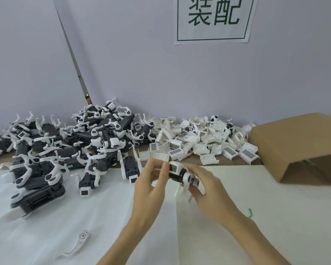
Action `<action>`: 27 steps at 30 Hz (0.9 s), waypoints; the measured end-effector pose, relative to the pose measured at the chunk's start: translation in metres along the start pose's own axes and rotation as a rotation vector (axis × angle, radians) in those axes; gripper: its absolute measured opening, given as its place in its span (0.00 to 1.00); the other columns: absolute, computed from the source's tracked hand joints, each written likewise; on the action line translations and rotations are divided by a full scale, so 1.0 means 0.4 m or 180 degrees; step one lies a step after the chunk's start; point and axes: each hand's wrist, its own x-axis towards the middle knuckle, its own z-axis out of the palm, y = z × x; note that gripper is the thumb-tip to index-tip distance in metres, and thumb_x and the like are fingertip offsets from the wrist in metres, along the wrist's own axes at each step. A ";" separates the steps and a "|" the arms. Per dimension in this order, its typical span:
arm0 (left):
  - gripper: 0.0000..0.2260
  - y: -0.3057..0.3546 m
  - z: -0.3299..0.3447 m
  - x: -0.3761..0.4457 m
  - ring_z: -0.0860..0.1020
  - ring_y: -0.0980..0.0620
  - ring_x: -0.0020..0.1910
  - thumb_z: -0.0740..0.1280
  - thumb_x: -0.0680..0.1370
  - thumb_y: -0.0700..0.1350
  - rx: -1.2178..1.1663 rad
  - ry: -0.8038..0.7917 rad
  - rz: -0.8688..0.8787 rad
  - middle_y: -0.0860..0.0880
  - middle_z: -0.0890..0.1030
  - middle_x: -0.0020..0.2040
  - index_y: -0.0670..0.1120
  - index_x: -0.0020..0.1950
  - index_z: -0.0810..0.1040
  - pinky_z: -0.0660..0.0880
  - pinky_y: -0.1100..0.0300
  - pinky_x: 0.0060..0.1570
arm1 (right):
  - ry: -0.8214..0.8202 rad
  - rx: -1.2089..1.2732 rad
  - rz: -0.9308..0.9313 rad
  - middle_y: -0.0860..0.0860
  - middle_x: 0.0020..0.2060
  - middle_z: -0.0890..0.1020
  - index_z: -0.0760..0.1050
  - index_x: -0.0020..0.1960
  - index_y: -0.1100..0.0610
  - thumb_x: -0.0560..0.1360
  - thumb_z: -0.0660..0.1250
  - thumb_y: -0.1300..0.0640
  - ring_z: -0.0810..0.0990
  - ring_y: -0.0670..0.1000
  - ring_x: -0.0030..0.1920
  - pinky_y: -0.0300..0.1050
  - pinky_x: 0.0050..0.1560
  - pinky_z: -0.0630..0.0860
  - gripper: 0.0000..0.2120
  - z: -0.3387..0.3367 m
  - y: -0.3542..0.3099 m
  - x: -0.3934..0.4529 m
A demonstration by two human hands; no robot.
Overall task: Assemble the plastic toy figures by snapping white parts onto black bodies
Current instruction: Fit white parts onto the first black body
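We have one toy figure (pixel 182 174) held above the desk (pixel 275 197) at frame centre: right hand (pixel 204 190) fingers curled round its black body, left hand (pixel 151 180) fingers pinching its white end. White parts pile (pixel 199 144) at 12 o'clock, figure heap (pixel 65 150) at 10.

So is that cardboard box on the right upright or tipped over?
Tipped over: the cardboard box lies on its side, its open mouth facing the person, near the pile of white parts.
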 end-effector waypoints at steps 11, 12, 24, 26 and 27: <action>0.20 -0.037 -0.032 0.026 0.88 0.45 0.52 0.72 0.77 0.60 -0.0800 -0.0150 -0.0986 0.46 0.88 0.52 0.47 0.60 0.83 0.79 0.60 0.54 | -0.0492 0.1516 0.1210 0.48 0.56 0.86 0.79 0.65 0.41 0.74 0.72 0.35 0.84 0.50 0.59 0.54 0.67 0.77 0.21 -0.056 -0.025 0.019; 0.20 -0.043 -0.034 0.027 0.87 0.44 0.52 0.74 0.78 0.62 -0.0786 -0.0166 -0.1031 0.45 0.88 0.52 0.47 0.60 0.83 0.79 0.58 0.56 | -0.0567 0.1582 0.1244 0.50 0.53 0.87 0.82 0.61 0.42 0.75 0.72 0.37 0.84 0.53 0.57 0.53 0.65 0.78 0.17 -0.056 -0.028 0.019; 0.33 -0.106 -0.107 0.065 0.72 0.58 0.75 0.80 0.75 0.40 0.1257 -0.0981 0.0947 0.61 0.74 0.74 0.63 0.74 0.72 0.66 0.67 0.73 | -0.0305 -0.0064 0.0058 0.33 0.71 0.72 0.67 0.72 0.33 0.72 0.80 0.61 0.68 0.38 0.74 0.25 0.68 0.61 0.39 -0.068 -0.003 0.009; 0.34 -0.104 -0.108 0.066 0.72 0.58 0.74 0.80 0.75 0.41 0.1190 -0.0981 0.0968 0.62 0.75 0.73 0.64 0.75 0.72 0.66 0.69 0.71 | -0.0379 -0.0043 0.0105 0.31 0.71 0.71 0.66 0.73 0.33 0.73 0.79 0.59 0.68 0.37 0.74 0.28 0.68 0.63 0.39 -0.083 0.003 0.013; 0.34 -0.099 -0.106 0.064 0.73 0.58 0.74 0.80 0.76 0.43 0.1105 -0.1021 0.0888 0.61 0.76 0.72 0.64 0.76 0.71 0.67 0.68 0.71 | -0.0479 0.0011 0.0186 0.29 0.71 0.71 0.65 0.74 0.32 0.74 0.79 0.57 0.67 0.35 0.74 0.31 0.69 0.63 0.38 -0.092 0.007 0.015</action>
